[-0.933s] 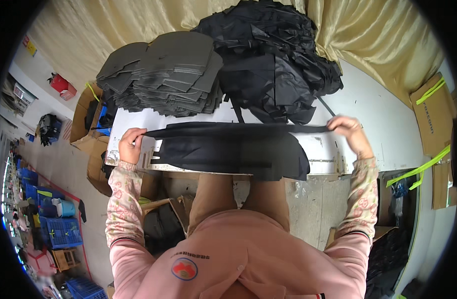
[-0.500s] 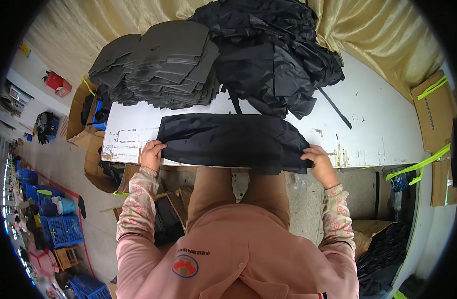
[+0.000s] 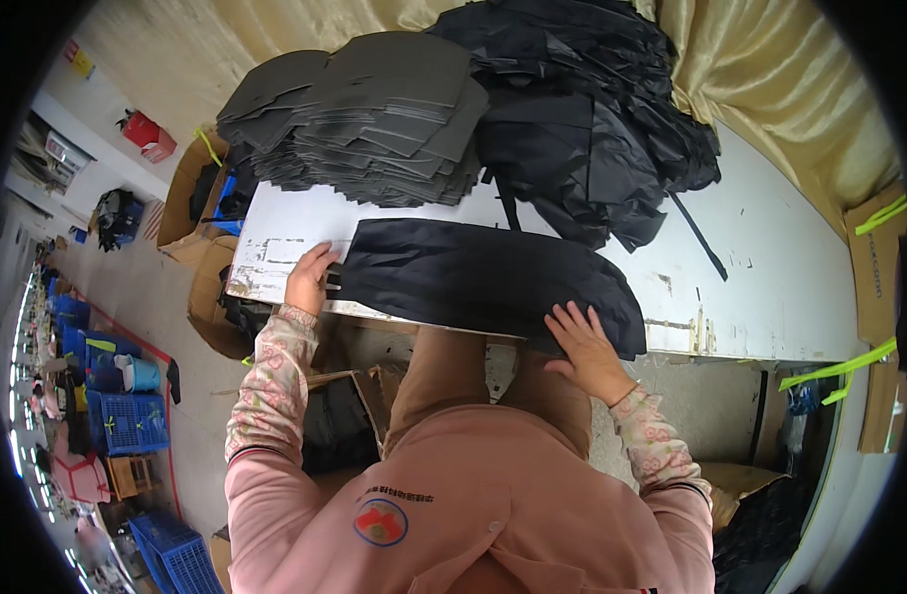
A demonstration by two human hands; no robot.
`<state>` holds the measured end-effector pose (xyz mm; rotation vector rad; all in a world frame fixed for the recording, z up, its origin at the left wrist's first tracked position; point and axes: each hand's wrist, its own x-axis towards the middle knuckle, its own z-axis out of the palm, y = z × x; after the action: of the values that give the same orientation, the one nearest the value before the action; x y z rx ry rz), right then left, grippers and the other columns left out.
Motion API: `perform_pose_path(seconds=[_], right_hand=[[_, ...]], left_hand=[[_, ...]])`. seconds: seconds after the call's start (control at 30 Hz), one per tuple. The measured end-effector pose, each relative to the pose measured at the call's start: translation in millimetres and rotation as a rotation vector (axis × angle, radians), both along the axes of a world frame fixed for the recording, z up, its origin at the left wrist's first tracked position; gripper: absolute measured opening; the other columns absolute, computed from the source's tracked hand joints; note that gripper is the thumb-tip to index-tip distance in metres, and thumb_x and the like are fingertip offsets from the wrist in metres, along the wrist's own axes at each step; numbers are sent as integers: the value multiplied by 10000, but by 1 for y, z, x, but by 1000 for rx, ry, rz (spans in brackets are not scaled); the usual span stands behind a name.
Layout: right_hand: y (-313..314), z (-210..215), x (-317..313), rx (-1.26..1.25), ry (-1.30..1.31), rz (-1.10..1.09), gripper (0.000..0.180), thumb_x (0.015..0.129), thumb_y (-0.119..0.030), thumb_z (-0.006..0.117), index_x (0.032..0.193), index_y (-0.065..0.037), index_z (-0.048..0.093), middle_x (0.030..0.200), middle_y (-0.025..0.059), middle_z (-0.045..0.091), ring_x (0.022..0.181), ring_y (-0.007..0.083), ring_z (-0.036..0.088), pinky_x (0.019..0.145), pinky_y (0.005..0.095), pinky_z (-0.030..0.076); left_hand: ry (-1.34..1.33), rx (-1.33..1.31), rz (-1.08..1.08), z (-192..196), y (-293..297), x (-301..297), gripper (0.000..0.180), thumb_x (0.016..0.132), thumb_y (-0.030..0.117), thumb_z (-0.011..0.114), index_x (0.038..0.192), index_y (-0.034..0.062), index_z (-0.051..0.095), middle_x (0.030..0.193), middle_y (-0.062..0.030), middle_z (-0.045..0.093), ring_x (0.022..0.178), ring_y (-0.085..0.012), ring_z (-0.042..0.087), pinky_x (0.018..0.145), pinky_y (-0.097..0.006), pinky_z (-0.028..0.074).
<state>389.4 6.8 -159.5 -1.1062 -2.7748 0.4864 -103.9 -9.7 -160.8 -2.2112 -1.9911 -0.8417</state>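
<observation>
Black fabric piece [image 3: 483, 282] flat across near edge of white worktop [image 3: 770, 267]. Left hand [image 3: 310, 280] pins its left end, right hand [image 3: 587, 348] presses right end; both hands flat, fingers spread, likely smoothing. Grey stack [image 3: 374, 114] behind fabric.

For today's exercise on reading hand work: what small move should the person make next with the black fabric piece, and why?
Probably smooth the black fabric piece flat. The left hand pins its left end and the right hand presses the right end, which overhangs the white table edge and looks slightly rumpled.

black fabric piece [image 3: 483, 277], white table [image 3: 770, 267], floral sleeves [image 3: 270, 376]
</observation>
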Motion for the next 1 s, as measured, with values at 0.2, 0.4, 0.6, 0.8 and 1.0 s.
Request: perform_pose_path(seconds=[0.2,0.4,0.6,0.8,1.0], right_hand=[[24,81,-75,-455,824,4,663,827,-93,680,1395,-16,347,1377,162,466,1309,275,411,1070,353,305],[35,83,-123,-906,1023,101,281,905,-8,559,1180,30,515,1022,68,630,906,102,612,798,227,466],[32,69,-109,-888,1110,-73,114,905,-10,559,1004,45,559,832,44,630,764,119,622,739,236,477],[27,63,-111,-884,1058,-62,137,903,-34,584,1006,55,600,863,60,660,785,100,633,712,217,484],[28,55,-104,-854,1077,-78,107,899,-42,597,963,43,601,830,44,650,754,91,625,679,219,480]], left_hand=[[130,138,-404,103,2,105,487,727,-86,549,1184,69,617,1324,-180,511,1197,-312,532,988,-347,460],[239,260,-642,145,28,163,375,809,75,595,1183,103,608,1309,-164,497,1151,-346,534,994,-439,426],[341,27,-50,203,130,43,811,722,437,741,1396,147,394,1477,-203,278,1406,-394,157,1100,-588,146],[425,-333,-69,223,167,38,699,746,428,733,1309,104,476,1460,-201,329,1410,-345,191,1108,-554,159],[231,-167,-293,227,148,38,497,733,343,761,1107,67,587,1301,-194,511,1219,-329,484,1035,-424,359]])
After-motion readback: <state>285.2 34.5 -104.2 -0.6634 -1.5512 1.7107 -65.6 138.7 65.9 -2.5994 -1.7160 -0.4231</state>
